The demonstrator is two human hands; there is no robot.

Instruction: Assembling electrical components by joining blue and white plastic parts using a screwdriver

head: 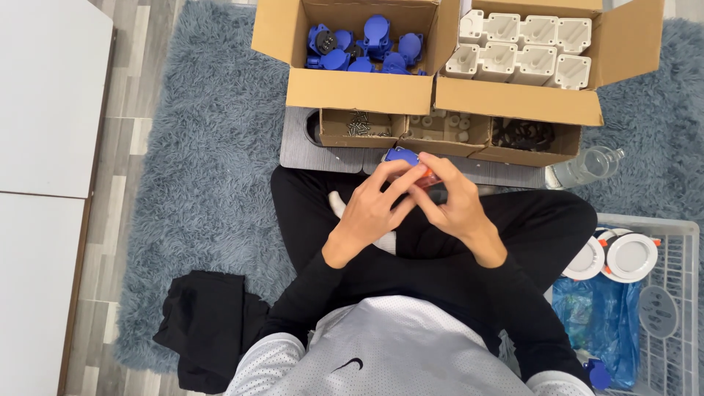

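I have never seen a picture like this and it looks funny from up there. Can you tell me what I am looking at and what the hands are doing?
There is just one picture, taken by a small camera on a person's head, looking straight down. So you see their lap and crossed legs in black trousers as they sit on a fluffy grey-blue rug.

The left hand and the right hand meet in the middle. Together they hold a small blue plastic part with something orange beside it, mostly hidden by fingers.

In front stand cardboard boxes: one box of blue plastic parts, one box of white plastic parts, and three low trays with small bits such as screws. On the right is a white wire basket with round white lamps.
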